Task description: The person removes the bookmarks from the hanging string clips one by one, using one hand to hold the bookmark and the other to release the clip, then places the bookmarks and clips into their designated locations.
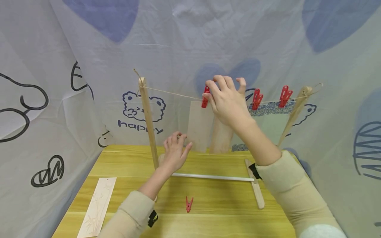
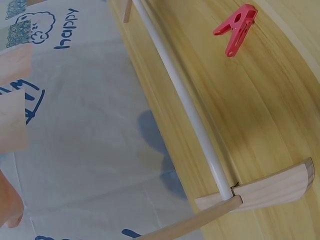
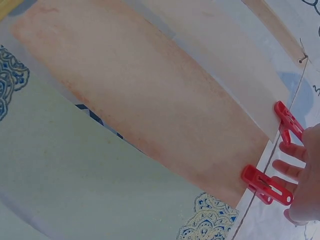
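Pinching a red clothespin point(image 1: 205, 102) over a pale card point(image 1: 197, 127) on the string point(image 1: 175, 94), the right hand point(image 1: 230, 104) is probably finishing fastening, the left hand point(image 1: 175, 153) is hovering empty nearby, with gentle release likely needed next.

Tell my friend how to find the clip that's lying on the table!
Start at the yellow wooden table and find the white rod running across it. On the near side of that rod is a small red clip, shaped like a letter V. It's the only clip down on the wood; the other red clips are up at the string.
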The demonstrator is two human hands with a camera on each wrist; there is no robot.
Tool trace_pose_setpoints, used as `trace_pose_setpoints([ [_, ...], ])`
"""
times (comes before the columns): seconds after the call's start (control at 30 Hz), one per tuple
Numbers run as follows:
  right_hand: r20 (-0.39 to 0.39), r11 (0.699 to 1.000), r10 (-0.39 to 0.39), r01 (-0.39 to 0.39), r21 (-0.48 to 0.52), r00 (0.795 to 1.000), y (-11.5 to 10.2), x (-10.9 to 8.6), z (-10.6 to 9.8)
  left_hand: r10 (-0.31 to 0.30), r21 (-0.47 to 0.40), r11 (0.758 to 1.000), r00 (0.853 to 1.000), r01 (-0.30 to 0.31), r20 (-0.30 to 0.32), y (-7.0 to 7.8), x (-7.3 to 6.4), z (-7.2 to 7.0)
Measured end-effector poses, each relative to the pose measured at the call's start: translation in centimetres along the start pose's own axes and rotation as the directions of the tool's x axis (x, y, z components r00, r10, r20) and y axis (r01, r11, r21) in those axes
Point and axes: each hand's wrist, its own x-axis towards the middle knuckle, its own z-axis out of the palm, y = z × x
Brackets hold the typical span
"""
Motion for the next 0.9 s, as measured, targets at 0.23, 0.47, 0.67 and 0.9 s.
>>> trace_pose_setpoints([
  [0.23,-0.012,1.0,0.007,-0.007,0.015,1.0,-0.05,-0.04,-0.04,0.002,-0.004,1.0,1.0,-0.002,-0.01,0.23,-0.03,0.24],
  [0.47,-0.017,0.999,0.017,-0.017,0.03,1.0,-0.17,-0.1,0.0,0.038,-0.034,0.999,0.998,-0.04,-0.053,0.43,-0.11,0.33],
  [0.67,-0.035,0.999,0.012,-0.01,0.039,0.999,-0.29,-0.14,-0.05,0.049,-0.036,0.998,0.994,-0.053,-0.099,0.48,-0.12,0.44],
  [0.9,-0.019,0.999,0.012,-0.012,0.045,1.0,-0.28,-0.1,-0.15,0.051,-0.039,0.998,0.986,-0.058,-0.16,0.23,-0.29,0.47],
])
